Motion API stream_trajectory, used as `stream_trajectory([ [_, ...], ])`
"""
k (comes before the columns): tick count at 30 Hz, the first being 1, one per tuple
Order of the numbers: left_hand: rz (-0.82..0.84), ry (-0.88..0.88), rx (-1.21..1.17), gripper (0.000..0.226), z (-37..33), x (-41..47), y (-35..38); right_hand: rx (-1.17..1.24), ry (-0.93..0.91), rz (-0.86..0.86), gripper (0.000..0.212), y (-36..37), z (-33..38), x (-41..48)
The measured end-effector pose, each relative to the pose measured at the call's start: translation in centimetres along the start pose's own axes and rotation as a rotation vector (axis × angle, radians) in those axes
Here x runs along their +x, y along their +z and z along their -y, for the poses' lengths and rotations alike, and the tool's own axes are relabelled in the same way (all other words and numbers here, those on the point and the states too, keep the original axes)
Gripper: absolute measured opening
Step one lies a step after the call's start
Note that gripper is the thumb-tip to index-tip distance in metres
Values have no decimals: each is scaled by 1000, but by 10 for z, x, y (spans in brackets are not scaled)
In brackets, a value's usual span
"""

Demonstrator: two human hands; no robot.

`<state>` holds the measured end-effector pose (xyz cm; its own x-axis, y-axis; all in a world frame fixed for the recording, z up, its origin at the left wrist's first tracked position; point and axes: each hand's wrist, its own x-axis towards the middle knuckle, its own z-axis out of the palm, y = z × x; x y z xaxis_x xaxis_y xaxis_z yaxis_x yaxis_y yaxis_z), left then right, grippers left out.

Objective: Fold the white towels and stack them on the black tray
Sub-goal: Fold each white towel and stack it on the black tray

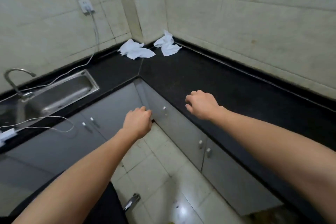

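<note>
From the head view, my left hand point(139, 122) and right hand point(201, 104) reach forward, fingers loosely curled and holding nothing. The right hovers over the black countertop point(209, 78). Two crumpled white towels point(135, 51) point(168, 44) lie side by side, slightly apart, in its far corner, well beyond both hands. A steel sink point(60, 92) sits to the left.

I count two white towels, a left towel point(135, 51) and a right towel point(168, 45). There is one black counter point(200, 71), one sink point(60, 94), one tap point(13, 76) and one wall socket point(85, 5). Five cabinet knobs point(164, 108) show. Two hands reach out, the left hand point(138, 123) and the right hand point(201, 104).
</note>
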<state>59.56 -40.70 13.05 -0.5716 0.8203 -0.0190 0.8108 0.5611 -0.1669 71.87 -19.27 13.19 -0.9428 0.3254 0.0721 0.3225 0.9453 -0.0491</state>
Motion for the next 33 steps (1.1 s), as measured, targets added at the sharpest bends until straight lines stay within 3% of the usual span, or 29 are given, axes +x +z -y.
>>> stream_trajectory([
  [5,28,-69,-30,18,95,21,16,21,-48,48,32,17,61,75],
  [10,36,-99,-76,18,142,63,40,13,-69,62,30,30,75,139],
  [19,35,-51,-90,25,191,199,62,41,-8,97,30,67,31,285],
  [33,128,-159,-222,22,283,419,93,164,91,260,30,112,-33,519],
])
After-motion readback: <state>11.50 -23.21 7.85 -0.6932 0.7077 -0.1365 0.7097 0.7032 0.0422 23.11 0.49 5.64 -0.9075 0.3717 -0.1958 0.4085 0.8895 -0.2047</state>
